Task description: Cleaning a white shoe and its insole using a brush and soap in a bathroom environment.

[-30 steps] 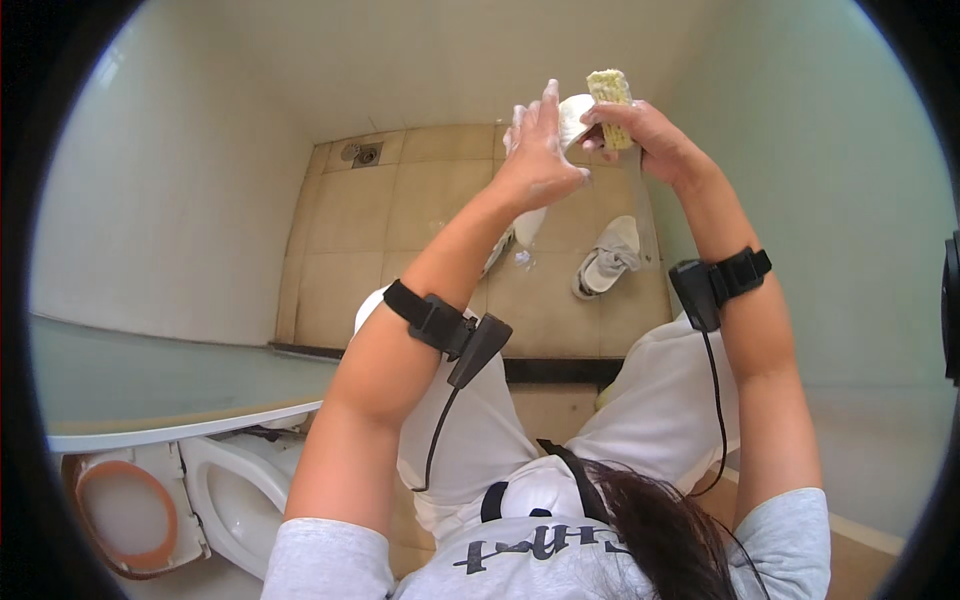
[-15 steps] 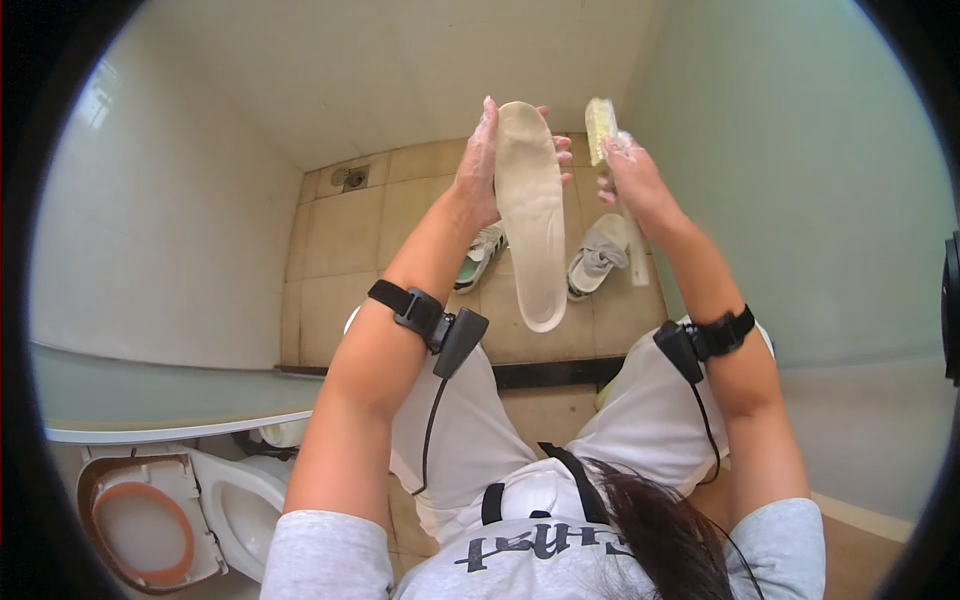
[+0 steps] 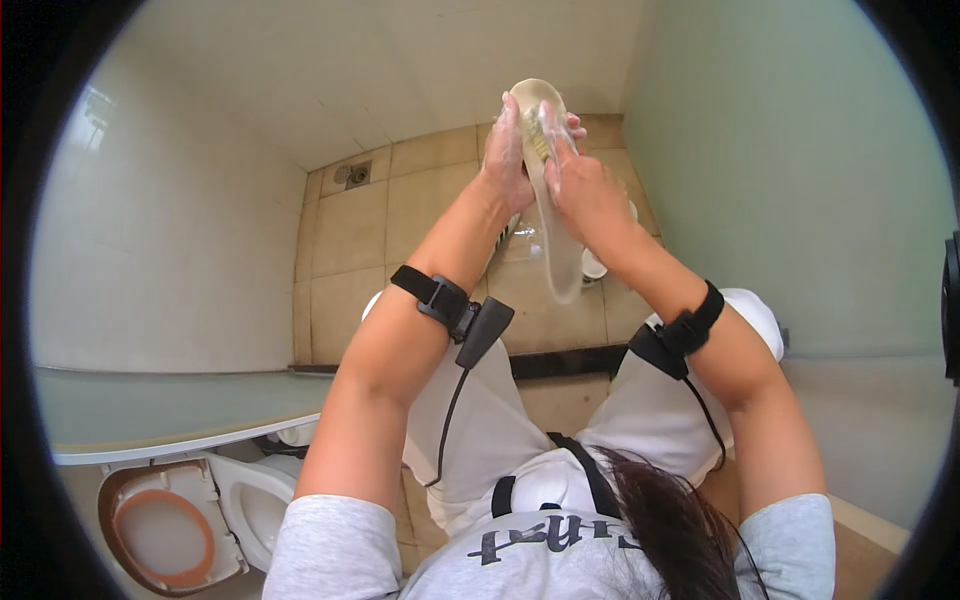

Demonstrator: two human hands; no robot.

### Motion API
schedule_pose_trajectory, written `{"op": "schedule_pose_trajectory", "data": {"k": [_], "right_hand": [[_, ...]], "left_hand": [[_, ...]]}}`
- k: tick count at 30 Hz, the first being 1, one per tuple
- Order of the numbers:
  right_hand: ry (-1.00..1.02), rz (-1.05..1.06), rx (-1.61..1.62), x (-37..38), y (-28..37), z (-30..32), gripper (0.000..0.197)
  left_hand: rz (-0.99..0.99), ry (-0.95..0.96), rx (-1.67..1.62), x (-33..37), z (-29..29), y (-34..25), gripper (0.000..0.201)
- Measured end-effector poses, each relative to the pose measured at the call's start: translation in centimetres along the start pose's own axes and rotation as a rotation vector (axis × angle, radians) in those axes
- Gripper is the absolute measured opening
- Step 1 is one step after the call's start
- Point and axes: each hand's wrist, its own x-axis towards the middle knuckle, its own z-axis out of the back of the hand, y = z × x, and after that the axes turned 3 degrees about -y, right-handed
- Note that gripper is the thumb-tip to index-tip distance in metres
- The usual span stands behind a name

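Observation:
My left hand (image 3: 512, 155) grips a pale insole (image 3: 563, 262) around its upper part, thumb on the near-left edge and fingertips showing past the right edge. The insole hangs lengthwise, its lower end toward me. Against its upper face my right hand (image 3: 583, 185) presses a scrub brush (image 3: 538, 140) with yellowish bristles; fingers lie along the brush's back. White suds coat both hands. Part of a striped shoe (image 3: 503, 235) shows behind my left wrist, and a bit of a second white shoe (image 3: 594, 266) behind the insole; my right forearm covers most of that one.
Tan floor tiles (image 3: 345, 235) stretch beneath, with a floor drain (image 3: 357, 175) at the far left. A dark sill (image 3: 560, 363) crosses in front of my knees. Walls rise on either side; a toilet (image 3: 250, 505) with its lid raised stands at lower left.
My right hand has moved left, bringing the brush from beside the insole onto its upper face. The insole has shifted slightly up and right and now looks tilted more edge-on.

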Motion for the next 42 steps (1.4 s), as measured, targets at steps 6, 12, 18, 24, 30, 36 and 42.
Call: {"op": "schedule_pose_trajectory", "data": {"k": [6,12,18,24,30,36,42], "right_hand": [[-0.077,-0.039,0.038,3.9,-1.9,-0.6,0.064],[0.080,0.046,0.217,2.7,-1.7,-2.5,0.065],[0.126,0.064,0.214,-1.6,0.8,-0.2,0.045],[-0.055,0.027,0.111,1.4,0.2,-1.8,0.037],[-0.072,-0.080,0.004,5.1,0.5,-1.6,0.045],[-0.137,0.012,0.101,2.2,1.1,-1.4,0.041],[0.110,0.058,0.173,-1.7,1.8,0.4,0.040]], "left_hand": [[0.034,-0.097,0.043,0.6,-0.6,0.6,0.062],[0.052,-0.248,0.043,1.1,0.2,-0.5,0.061],[0.014,-0.167,-0.019,0.7,1.6,-0.8,0.061],[0.108,-0.157,-0.016,0.2,0.7,-0.7,0.061],[0.085,-0.205,0.035,0.2,-0.7,-0.4,0.055],[0.120,-0.229,-0.041,0.6,-0.5,-1.3,0.055],[0.030,-0.121,-0.176,2.0,2.0,-0.7,0.058]]}}
